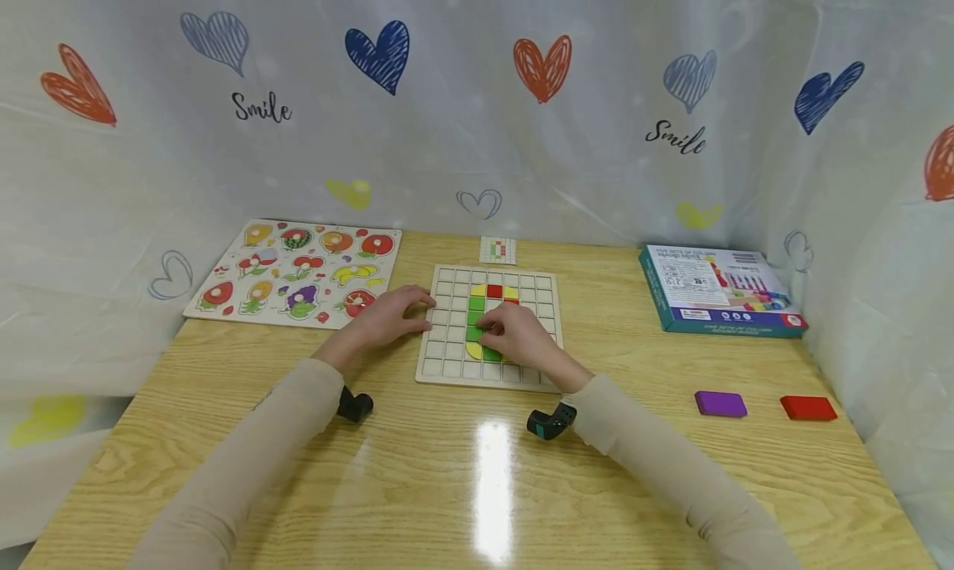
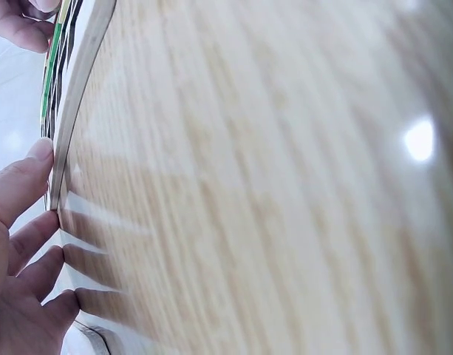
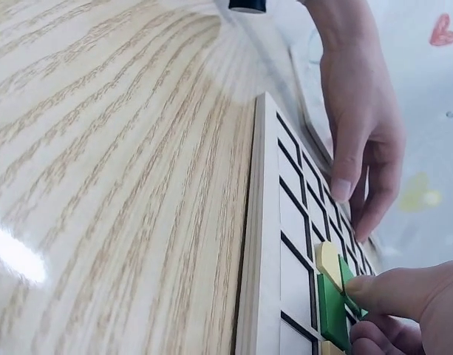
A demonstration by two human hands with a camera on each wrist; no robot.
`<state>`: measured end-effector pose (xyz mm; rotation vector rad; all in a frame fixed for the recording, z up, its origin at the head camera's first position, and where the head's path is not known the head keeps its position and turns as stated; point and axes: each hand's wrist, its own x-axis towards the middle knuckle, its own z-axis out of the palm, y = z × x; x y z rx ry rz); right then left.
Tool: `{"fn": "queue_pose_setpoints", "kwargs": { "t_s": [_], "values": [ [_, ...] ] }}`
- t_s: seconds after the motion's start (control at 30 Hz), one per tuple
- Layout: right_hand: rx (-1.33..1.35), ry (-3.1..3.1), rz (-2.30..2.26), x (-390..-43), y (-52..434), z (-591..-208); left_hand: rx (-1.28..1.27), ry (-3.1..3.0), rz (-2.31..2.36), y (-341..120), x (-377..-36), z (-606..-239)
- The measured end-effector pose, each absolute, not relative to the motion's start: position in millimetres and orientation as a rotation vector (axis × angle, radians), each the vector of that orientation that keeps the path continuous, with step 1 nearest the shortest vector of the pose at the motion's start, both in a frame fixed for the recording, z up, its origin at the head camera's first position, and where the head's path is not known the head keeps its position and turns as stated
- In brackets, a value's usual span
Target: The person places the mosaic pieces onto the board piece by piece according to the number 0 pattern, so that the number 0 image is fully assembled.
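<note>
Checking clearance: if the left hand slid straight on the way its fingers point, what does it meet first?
Likely the left edge of the wooden grid board; the left hand already has fingertips at it. Beyond lie the green tiles, though depth is unclear.

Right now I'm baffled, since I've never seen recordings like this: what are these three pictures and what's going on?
No machine here: a person works with bare hands, wearing one camera on the head and one on each wrist. The head view looks down on a wooden table. The left hand rests on the edge of a grid board, steadying it. The right hand presses a green tile into the grid, beside yellow and red tiles. Around it lie a fruit puzzle, a pattern card, a game box, a purple block and a red block.
</note>
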<state>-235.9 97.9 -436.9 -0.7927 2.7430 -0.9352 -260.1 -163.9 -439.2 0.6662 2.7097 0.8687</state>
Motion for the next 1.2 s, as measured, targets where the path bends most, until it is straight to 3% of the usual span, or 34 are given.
{"fn": "queue_pose_setpoints", "kwargs": {
  "t_s": [0.77, 1.2],
  "values": [
    [-0.711, 2.745, -1.021, -235.6, 102.7, -437.2, 0.685, 2.712, 0.863, -163.2, -261.3, -440.9],
    [-0.508, 2.827, -1.188, -225.9, 167.5, -428.7, 0.801, 2.765, 0.651, -168.5, -257.4, -435.8]
  ]
}}
